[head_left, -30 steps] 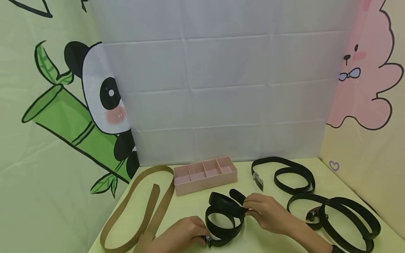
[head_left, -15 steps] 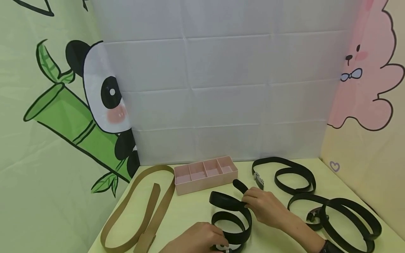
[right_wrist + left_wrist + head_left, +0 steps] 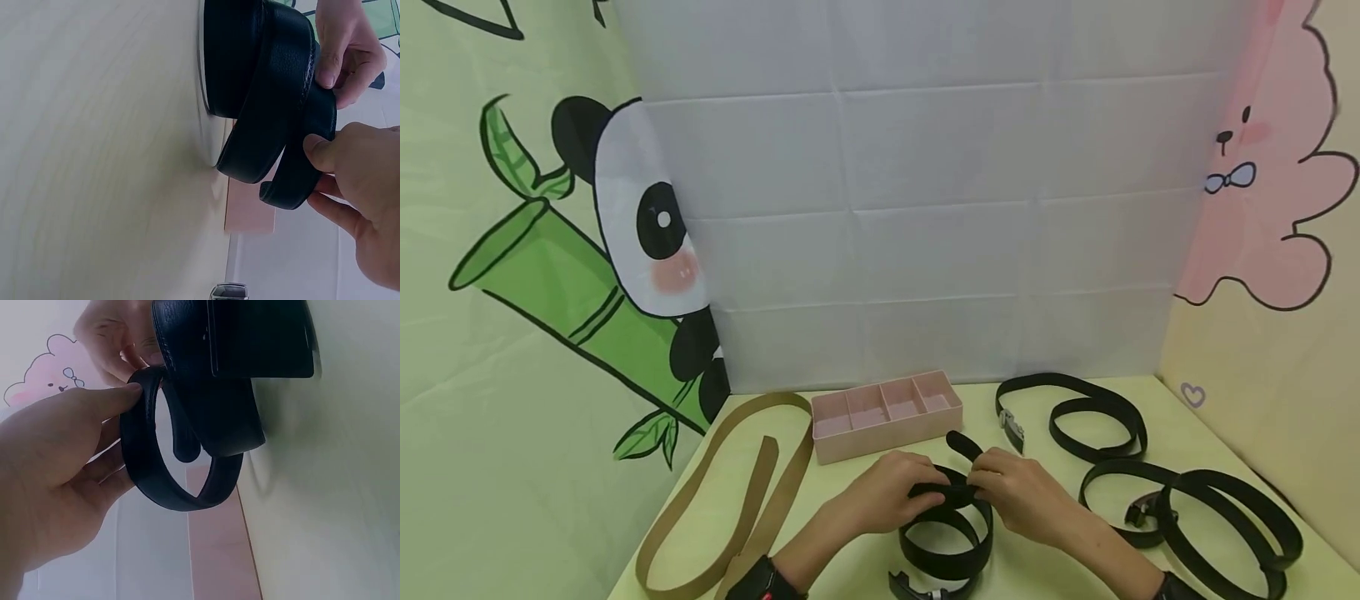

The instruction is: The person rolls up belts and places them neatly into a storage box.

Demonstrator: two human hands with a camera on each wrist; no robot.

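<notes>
Two partly hidden grips: in my head view, fingers cover part of the upper turn of the coiled black leather belt [image 3: 945, 564]. My wrist views show the left hand [image 3: 891, 493] pinching that turn between thumb and fingers, and the right hand [image 3: 1018, 493] likewise, near the free tip [image 3: 962, 445].
Held belt's buckle [image 3: 936, 594]: at the lower edge of my head view; I cannot make out its fastening.
Wrist bands [image 3: 765, 581]: dark and cropped; I cannot tell their kind.
Tabletop [image 3: 1022, 575]: pale yellow, bearing the held belt's lower turns at front centre.
Backdrop [image 3: 940, 208]: grey-white cloth with fold creases, set between a green panel [image 3: 520, 400] printed with a panda and bamboo and a cream panel [image 3: 1300, 375] printed with a pink bear.
Pink tray [image 3: 891, 435]: four compartments, standing behind the held belt.
Tan belt [image 3: 761, 471]: loosely looped at the left, just beside the tray, its near part cut off.
Far black belt [image 3: 1138, 429]: coiled beyond the right hand, metal buckle toward the tray.
Near black belt [image 3: 1288, 540]: looped at the right; its own strap crosses its buckle [image 3: 1142, 507], obscuring part of it.
</notes>
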